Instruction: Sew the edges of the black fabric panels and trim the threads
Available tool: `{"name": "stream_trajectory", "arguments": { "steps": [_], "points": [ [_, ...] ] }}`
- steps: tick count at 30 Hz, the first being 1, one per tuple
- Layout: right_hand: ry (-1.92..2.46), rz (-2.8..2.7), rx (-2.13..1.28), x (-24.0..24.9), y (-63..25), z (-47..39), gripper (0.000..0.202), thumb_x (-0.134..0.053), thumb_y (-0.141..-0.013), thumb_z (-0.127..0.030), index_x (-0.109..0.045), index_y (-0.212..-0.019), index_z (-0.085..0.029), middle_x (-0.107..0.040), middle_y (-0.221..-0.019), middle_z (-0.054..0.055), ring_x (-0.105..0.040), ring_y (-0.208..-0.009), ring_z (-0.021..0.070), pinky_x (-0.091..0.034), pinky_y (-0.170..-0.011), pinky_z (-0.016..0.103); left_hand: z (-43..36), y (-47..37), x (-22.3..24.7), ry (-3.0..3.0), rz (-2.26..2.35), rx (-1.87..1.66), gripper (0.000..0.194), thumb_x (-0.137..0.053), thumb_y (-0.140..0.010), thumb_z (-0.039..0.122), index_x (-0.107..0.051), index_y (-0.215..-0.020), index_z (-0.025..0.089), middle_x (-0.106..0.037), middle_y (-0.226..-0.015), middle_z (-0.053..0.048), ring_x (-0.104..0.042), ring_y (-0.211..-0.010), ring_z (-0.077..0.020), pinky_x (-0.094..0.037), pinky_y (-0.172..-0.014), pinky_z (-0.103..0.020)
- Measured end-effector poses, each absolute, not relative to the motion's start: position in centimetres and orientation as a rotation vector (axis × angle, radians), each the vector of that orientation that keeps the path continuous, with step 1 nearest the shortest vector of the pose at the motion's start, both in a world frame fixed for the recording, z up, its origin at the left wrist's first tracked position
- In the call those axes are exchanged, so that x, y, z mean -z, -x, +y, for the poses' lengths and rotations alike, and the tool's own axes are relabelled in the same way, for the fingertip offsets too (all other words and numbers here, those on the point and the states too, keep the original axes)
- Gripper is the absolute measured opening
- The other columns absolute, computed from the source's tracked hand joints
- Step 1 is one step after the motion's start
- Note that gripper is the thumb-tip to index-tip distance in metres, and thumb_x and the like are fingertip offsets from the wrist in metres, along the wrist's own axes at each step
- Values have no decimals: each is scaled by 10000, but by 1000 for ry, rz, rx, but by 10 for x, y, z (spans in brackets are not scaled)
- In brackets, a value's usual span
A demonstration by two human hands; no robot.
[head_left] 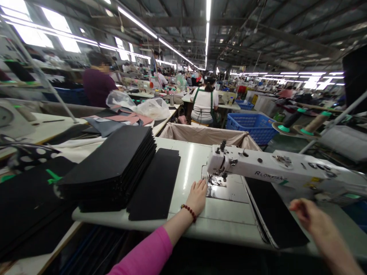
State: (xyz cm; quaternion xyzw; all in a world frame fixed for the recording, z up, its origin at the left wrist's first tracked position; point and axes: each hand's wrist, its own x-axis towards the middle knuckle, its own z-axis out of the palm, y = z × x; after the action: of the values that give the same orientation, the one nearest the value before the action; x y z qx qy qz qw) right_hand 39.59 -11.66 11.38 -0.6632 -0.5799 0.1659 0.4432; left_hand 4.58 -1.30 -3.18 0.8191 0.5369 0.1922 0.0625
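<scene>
My left hand (197,194), a bead bracelet at its wrist, lies flat on the pale green table (186,179) just left of the needle area of a white sewing machine (258,164). Its fingers are stretched out. My right hand (305,215) is raised at the right, blurred, with its fingers curled in; what they hold, if anything, cannot be made out. Below and left of that hand, black panels (275,214) lie stacked under the machine arm. Left of my left hand is a flat black piece (157,183), beside a tall pile of black panels (106,160).
More black material (28,206) lies at the far left. Behind the table stand a cloth-lined bin (200,131) and a blue basket (249,124). Thread cones (318,122) are at the right. Two seated people (204,105) (99,84) work further back.
</scene>
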Motion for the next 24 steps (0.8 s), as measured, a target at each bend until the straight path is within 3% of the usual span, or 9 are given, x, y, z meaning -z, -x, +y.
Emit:
{"name": "stream_trajectory", "arguments": {
  "steps": [4, 6, 12, 15, 20, 24],
  "points": [
    [1543, -1375, -1319, -50, -279, -94, 353, -429, -896, -541, -565, -825, -223, -461, -607, -30, -417, -506, 123, -374, -480, 260, -26, -45, 32, -2444, 1645, -604, 454, -338, -862, 19, -503, -1273, 117, -465, -1420, -148, -381, -1342, -253, -243, -1135, -445],
    [1543, -1345, -1409, -27, -239, -75, 301, -456, -879, -498, -542, -829, -214, -485, -606, -32, -445, -482, 126, -410, -472, 269, -30, -43, 34, -2422, 1650, -621, 458, -364, -866, 52, -475, -1305, 121, -453, -1431, -141, -372, -1349, -255, -238, -1143, -436],
    [1642, -1308, -1357, 8, -206, -28, 225, -485, -856, -415, -446, -740, -226, -572, -608, -8, -459, -389, 115, -397, -391, 258, -35, -37, 37, -2333, 1661, -679, 575, -430, -832, 69, -355, -1402, 81, -400, -1466, -155, -320, -1379, -245, -222, -1154, -390],
    [1664, -1304, -1267, 12, -207, -28, 226, -516, -846, -423, -445, -751, -230, -566, -606, -26, -442, -367, 107, -350, -356, 238, -32, -35, 30, -2256, 1705, -714, 540, -449, -849, 92, -383, -1384, 121, -429, -1433, -144, -366, -1341, -245, -279, -1111, -381],
    [1637, -1218, -1053, 13, -208, -48, 357, -636, -776, -502, -407, -695, -240, -449, -509, -78, -386, -373, 104, -263, -361, 233, -6, -43, 14, -2086, 1808, -721, 269, -591, -859, 337, -589, -1087, 193, -597, -1123, -104, -540, -1077, -276, -415, -909, -399],
    [1543, -1098, -1023, 14, -206, -64, 400, -684, -737, -523, -414, -667, -236, -396, -482, -85, -358, -408, 104, -254, -399, 242, 22, -60, 10, -1990, 1844, -678, 286, -647, -818, 464, -636, -916, 195, -625, -1005, -89, -561, -1003, -283, -400, -877, -420]
  ]
}}
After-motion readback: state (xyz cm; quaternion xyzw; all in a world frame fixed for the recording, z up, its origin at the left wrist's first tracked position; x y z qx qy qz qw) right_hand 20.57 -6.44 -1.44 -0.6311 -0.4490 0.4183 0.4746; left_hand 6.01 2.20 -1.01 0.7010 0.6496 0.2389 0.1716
